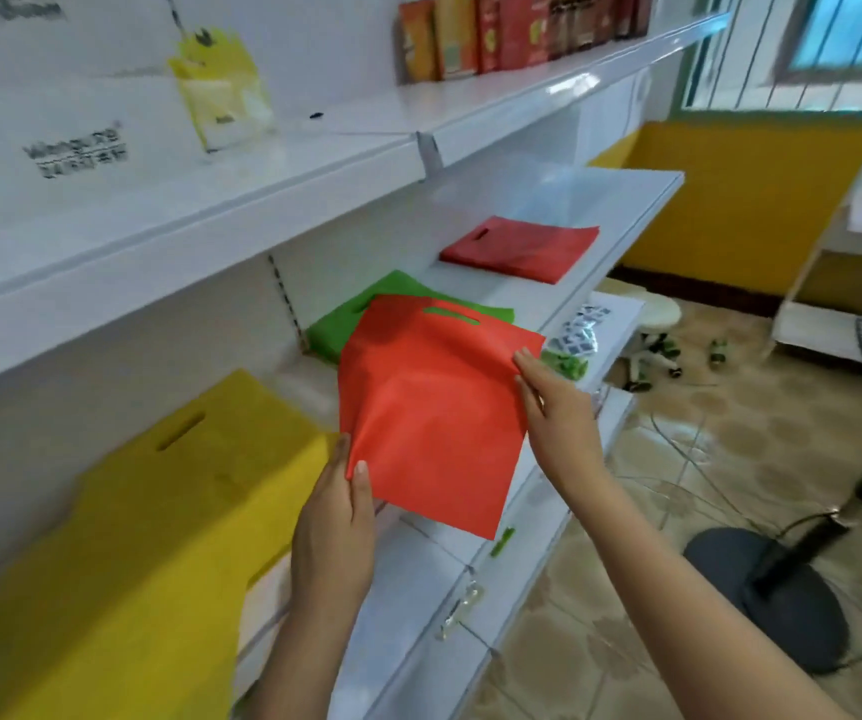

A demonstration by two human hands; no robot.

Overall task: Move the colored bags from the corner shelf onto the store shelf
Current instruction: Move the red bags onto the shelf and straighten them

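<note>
Holding the orange-red bag (434, 413) flat between two hands, the person keeps it spread out above the store shelf (564, 283), probably so it can go down smooth and unfolded. The left hand (333, 522), nearest at about 7 o'clock of the bag, has its grip nearly closed: thumb on top and fingers beneath, pinching the lower left corner. The right hand (559, 407), at 3 o'clock of the bag, pinches the right edge with fingertips drawn together on the fabric. Both grips are tight on this one bag and on nothing else.

To the left, at 8 o'clock, a yellow bag (159, 511) lies flat on the same shelf board, handle slot away from the person. Just beyond the held bag, at 11 o'clock, a green bag (346, 324) lies flat, and the orange-red one hangs partly over it; whether they touch I cannot tell. Farther along, at 1 o'clock, a red bag (520, 246) rests alone, well apart from the green. The colours sit in separate spots, so this bag likely wants its own place in the row.
</note>
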